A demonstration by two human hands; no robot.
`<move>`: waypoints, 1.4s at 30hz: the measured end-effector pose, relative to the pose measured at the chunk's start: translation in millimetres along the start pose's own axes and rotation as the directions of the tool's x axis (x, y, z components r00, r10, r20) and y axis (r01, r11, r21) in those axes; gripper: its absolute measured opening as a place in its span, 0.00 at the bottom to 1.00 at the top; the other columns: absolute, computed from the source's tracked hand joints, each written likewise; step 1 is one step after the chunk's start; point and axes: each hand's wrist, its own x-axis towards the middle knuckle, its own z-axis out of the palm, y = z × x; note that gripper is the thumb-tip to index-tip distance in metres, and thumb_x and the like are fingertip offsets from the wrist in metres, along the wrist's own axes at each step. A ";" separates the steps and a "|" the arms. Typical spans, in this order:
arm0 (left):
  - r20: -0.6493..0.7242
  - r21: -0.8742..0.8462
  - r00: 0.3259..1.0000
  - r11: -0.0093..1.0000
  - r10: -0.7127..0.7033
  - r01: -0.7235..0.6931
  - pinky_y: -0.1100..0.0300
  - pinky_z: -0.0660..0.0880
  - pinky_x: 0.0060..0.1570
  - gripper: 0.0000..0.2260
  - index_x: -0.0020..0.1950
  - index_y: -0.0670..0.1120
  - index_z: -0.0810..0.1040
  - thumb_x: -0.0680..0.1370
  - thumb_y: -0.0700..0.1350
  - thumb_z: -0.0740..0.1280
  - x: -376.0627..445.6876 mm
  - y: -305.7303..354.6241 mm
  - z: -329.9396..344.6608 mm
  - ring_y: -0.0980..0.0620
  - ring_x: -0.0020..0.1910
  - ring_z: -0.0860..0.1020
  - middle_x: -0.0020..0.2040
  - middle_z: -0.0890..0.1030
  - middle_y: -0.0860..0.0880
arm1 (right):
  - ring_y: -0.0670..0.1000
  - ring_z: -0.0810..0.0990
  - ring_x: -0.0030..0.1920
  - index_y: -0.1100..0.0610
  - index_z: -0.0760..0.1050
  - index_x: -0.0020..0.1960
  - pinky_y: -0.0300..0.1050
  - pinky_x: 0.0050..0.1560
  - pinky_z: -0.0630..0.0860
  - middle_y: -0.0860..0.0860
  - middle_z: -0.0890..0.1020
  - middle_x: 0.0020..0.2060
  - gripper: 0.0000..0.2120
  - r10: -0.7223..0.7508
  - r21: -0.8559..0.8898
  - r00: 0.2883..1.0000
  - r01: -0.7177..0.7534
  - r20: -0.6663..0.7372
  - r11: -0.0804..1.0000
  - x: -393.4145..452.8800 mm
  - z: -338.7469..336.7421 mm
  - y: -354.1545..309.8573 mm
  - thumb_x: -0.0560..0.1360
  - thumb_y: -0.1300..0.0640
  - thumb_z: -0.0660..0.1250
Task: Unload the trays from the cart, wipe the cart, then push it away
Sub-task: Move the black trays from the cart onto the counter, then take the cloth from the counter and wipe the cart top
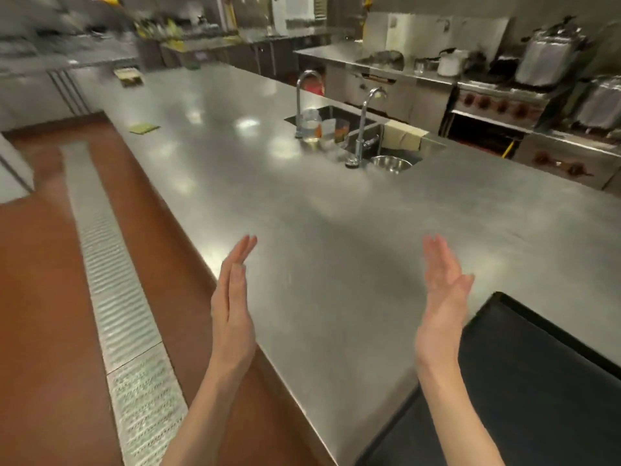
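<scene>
A black tray [524,381] lies flat on the steel counter [336,230] at the lower right, its near part running out of the frame. My right hand [440,297] hovers just left of the tray's far corner, fingers straight, palm facing left, holding nothing. My left hand [233,304] is raised over the counter's left edge, fingers straight and together, palm facing right, also empty. The two hands face each other with a wide gap between them. No cart is in view.
A sink [379,142] with two faucets [364,122], a clear bottle [311,126] and a metal bowl [391,163] sits mid-counter. A green cloth [144,128] lies near the far left edge. A floor drain grate [117,297] runs along the brown floor. Stoves with pots [547,58] stand behind.
</scene>
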 end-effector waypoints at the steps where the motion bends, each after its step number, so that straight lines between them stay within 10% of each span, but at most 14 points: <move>1: -0.035 0.012 0.999 1.000 0.010 -0.010 0.42 0.61 0.78 0.24 0.76 0.55 0.70 0.84 0.63 0.52 5.7 0.4 -16.4 0.52 0.78 0.68 0.74 0.75 0.54 | 0.42 0.67 0.77 0.43 0.68 0.75 0.53 0.82 0.54 0.43 0.73 0.75 0.31 -0.020 0.014 0.999 0.019 0.040 1.000 8.3 21.9 2.9 0.81 0.32 0.43; 25: -0.500 0.123 0.865 0.992 0.031 0.036 0.43 0.64 0.77 0.22 0.77 0.56 0.71 0.86 0.60 0.51 220.7 -65.9 -316.0 0.56 0.76 0.70 0.74 0.74 0.60 | 0.40 0.68 0.76 0.44 0.68 0.75 0.53 0.82 0.54 0.44 0.76 0.73 0.41 -0.102 0.150 0.800 0.015 0.592 0.989 61.0 482.5 74.2 0.73 0.21 0.45; 42: -0.574 0.234 0.804 0.972 0.157 -0.023 0.70 0.68 0.66 0.22 0.75 0.54 0.71 0.86 0.58 0.50 524.9 -139.8 -432.7 0.65 0.71 0.72 0.71 0.76 0.62 | 0.39 0.65 0.77 0.36 0.67 0.75 0.52 0.81 0.53 0.38 0.74 0.73 0.35 -0.118 0.175 0.713 -0.006 0.691 0.985 209.8 781.2 167.6 0.77 0.24 0.39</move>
